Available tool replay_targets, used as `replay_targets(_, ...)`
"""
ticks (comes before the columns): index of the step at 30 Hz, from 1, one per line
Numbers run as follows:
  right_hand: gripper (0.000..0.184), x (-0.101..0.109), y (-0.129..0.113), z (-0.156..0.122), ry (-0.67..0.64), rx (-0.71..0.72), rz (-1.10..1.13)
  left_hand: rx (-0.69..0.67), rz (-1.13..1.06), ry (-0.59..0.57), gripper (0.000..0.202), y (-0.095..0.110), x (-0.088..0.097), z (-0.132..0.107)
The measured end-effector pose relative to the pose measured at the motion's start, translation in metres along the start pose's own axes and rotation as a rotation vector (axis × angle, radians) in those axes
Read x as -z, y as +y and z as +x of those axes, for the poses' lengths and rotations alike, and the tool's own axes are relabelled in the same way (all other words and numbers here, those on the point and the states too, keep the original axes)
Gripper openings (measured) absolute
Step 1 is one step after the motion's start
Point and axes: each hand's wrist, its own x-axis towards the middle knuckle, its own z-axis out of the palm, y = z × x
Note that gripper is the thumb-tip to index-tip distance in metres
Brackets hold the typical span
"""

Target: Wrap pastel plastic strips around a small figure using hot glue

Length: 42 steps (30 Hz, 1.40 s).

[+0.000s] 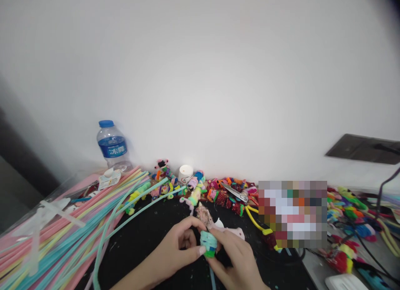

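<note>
A small coil of teal and green pipe cleaner (208, 243) is pinched between both of my hands low in the middle of the head view. My left hand (175, 250) grips it from the left with thumb and fingers. My right hand (236, 258) grips it from the right, fingers closed on it. A teal stem (213, 279) trails down from the coil towards me. Just behind the coil lie a pinkish fuzzy piece (204, 215) and a white scrap (219, 223) on the black mat (146, 236).
A thick bundle of long pink, teal and yellow pipe cleaners (62, 236) covers the left side. A water bottle (112, 147) and a white cup (185, 173) stand by the wall. Finished colourful figures (218, 192), scissors (236, 193) and cables (368, 244) crowd the back and right.
</note>
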Motion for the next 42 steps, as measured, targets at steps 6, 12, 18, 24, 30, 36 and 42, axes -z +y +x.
replay_targets(6, 0.026, 0.0004, -0.0004, 0.0000, -0.012, 0.004, 0.025, -0.005, 0.033, 0.002, 0.032, -0.0019, -0.0005, 0.0003)
replay_targets(12, 0.026, -0.0023, -0.0004, -0.0018, -0.061, 0.013, 0.024, -0.020, 0.065, 0.002, 0.032, -0.0024, -0.0024, 0.0003)
replay_targets(18, 0.025, -0.0029, -0.0002, -0.0027, -0.031, -0.039, 0.030, -0.002, 0.022, 0.001, 0.034, -0.0003, -0.0006, 0.0001)
replay_targets(24, 0.028, -0.0030, -0.0003, -0.0043, -0.019, -0.058, 0.052, -0.015, -0.020, -0.008, 0.035, -0.0015, 0.0005, -0.0006)
replay_targets(30, 0.026, -0.0032, -0.0003, -0.0045, 0.001, -0.034, 0.038, -0.008, -0.010, -0.017, 0.036, -0.0011, -0.0004, 0.0003)
replay_targets(36, 0.025, -0.0039, 0.0005, -0.0064, -0.050, -0.030, 0.028, -0.009, 0.029, -0.008, 0.035, 0.0001, -0.0012, 0.0000)
replay_targets(42, 0.024, -0.0034, -0.0018, -0.0039, -0.012, 0.004, -0.017, -0.014, 0.034, -0.001, 0.034, -0.0032, -0.0018, -0.0005)
